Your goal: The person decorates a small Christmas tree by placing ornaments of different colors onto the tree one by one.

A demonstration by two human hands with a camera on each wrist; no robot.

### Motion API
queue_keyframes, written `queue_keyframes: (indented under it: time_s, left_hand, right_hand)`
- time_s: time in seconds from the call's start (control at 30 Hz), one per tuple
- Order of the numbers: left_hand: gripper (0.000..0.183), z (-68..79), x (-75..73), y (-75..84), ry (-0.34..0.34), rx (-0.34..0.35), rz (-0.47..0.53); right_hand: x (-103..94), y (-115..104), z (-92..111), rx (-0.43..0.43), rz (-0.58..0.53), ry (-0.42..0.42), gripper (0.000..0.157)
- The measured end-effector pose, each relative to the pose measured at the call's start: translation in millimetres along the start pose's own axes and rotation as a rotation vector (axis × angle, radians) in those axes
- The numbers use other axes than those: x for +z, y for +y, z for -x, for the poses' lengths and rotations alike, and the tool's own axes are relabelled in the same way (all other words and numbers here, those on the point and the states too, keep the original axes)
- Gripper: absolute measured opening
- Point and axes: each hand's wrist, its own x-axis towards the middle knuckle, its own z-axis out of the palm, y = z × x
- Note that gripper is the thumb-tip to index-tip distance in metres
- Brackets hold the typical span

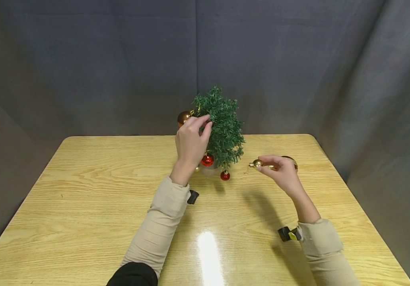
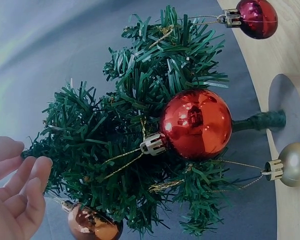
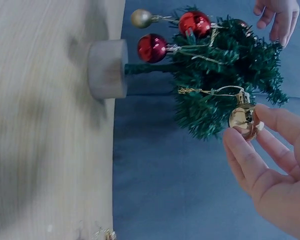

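A small green artificial Christmas tree (image 1: 222, 127) stands toward the back of the table. My left hand (image 1: 191, 141) is at its upper left side; in the left wrist view its bent fingertips meet around a branch tip. My right hand (image 1: 281, 172), right of the tree, pinches a small shiny gold bauble (image 3: 244, 121) between thumb and fingers. A gold loop hangs from the bauble's cap. On the tree hang a bright red bauble (image 2: 196, 124), a dark red bauble (image 2: 257, 18), a pale gold bauble (image 2: 296, 165) and a copper bauble (image 2: 94, 222).
Behind my right hand lies a larger gold bauble (image 1: 290, 162), partly hidden by the fingers. The tree stands on a round pale base (image 3: 107, 69) on the wooden table (image 1: 101, 198). A grey curtain (image 1: 147, 71) hangs behind the table's back edge.
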Motion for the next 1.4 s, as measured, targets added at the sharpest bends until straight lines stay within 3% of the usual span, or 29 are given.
queue_keyframes:
  time_s: [0.83,1.17,1.4]
  left_hand:
    - [0.022,1.7,0.6,-1.1,-0.011,0.0,0.037]
    - [0.022,2.6,-0.5,0.3,-0.012,0.004,0.04]
    - [0.023,6.5,-0.7,1.1,-0.028,-0.038,0.094]
  right_hand:
    - [16.6,-42,-17,-0.08,-0.215,0.027,0.028]
    - [22.6,-51,-24,-0.09,-0.236,0.032,0.028]
    - [26.8,-58,-30,-0.113,-0.253,0.038,0.028]
